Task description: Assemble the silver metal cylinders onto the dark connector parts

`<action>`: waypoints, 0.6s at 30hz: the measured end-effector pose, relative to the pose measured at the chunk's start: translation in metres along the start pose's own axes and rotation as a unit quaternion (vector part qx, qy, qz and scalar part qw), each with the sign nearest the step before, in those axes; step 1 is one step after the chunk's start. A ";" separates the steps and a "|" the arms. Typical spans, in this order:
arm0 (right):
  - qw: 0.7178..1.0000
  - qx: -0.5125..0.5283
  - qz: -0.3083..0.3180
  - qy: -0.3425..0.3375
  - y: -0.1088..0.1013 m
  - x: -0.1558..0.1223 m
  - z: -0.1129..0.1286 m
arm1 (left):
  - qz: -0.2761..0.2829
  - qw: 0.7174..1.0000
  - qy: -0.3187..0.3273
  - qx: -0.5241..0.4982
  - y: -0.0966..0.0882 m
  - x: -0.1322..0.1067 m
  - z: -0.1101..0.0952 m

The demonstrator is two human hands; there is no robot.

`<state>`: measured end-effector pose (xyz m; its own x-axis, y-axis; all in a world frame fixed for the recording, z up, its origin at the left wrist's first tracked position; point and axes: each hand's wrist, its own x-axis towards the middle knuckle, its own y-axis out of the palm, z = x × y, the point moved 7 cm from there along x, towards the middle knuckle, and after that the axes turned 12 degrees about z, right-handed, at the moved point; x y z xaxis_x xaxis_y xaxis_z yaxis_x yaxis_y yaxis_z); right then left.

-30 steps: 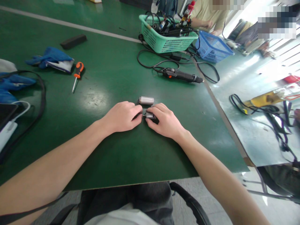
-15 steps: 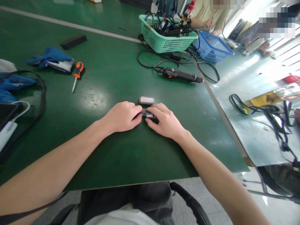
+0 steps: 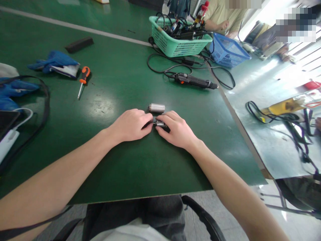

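Observation:
Low over the green table, my right hand (image 3: 177, 129) is closed on a small dark metal cylinder (image 3: 159, 123), gripped between thumb and fingers. A thin shaft or pin sticks out from its left end toward my left hand (image 3: 134, 124). The left thumb and forefinger are pinched together at that shaft's tip; whatever they grip there is hidden by the fingers. Just beyond both hands a silver metal cylinder (image 3: 156, 108) lies on its side, untouched, its length running left to right.
A black electric screwdriver (image 3: 194, 81) with its cable lies beyond my hands. Behind it stand a green basket (image 3: 179, 47) of cables and tools and a blue basket (image 3: 229, 55). An orange-handled screwdriver (image 3: 83, 80), blue gloves (image 3: 55, 62) and a black block (image 3: 79, 45) lie left. People sit at far right.
Both hands keep almost the same place and grip. The view has shifted very slightly; nothing on the table has visibly moved.

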<state>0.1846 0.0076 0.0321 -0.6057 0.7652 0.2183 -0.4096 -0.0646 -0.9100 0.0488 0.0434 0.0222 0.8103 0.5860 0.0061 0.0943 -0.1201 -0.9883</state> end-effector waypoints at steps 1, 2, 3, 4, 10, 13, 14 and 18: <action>1.000 -0.001 0.000 0.001 0.000 0.000 0.000 | 0.001 1.000 0.001 0.000 0.000 0.000 0.000; 1.000 -0.001 0.001 0.001 0.000 0.000 0.000 | 0.001 1.000 0.001 0.000 0.000 0.000 0.000; 1.000 -0.002 0.002 0.001 0.000 0.000 0.000 | 0.000 1.000 0.002 0.000 0.000 0.000 0.000; 1.000 -0.002 0.004 0.002 0.000 0.000 0.000 | -0.002 1.000 0.003 0.000 0.000 0.000 0.000; 1.000 -0.003 0.025 0.003 0.002 -0.002 -0.002 | -0.009 1.000 0.004 0.009 0.001 0.000 -0.001; 0.998 -0.021 0.050 -0.011 0.004 -0.002 0.000 | -0.010 1.000 0.000 0.014 0.000 0.000 0.000; 0.997 -0.033 0.062 -0.017 0.004 -0.002 0.003 | -0.009 1.000 -0.001 0.014 0.000 0.000 0.000; 0.986 -0.114 0.114 -0.026 0.004 -0.002 0.014 | 0.001 1.000 -0.006 0.002 0.001 0.000 0.001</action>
<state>0.1750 -0.0027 0.0330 -0.7011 0.7130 0.0105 -0.0972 -0.0810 -0.9920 0.0482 0.0438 0.0213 0.8038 0.5949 0.0031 0.0910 -0.1179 -0.9889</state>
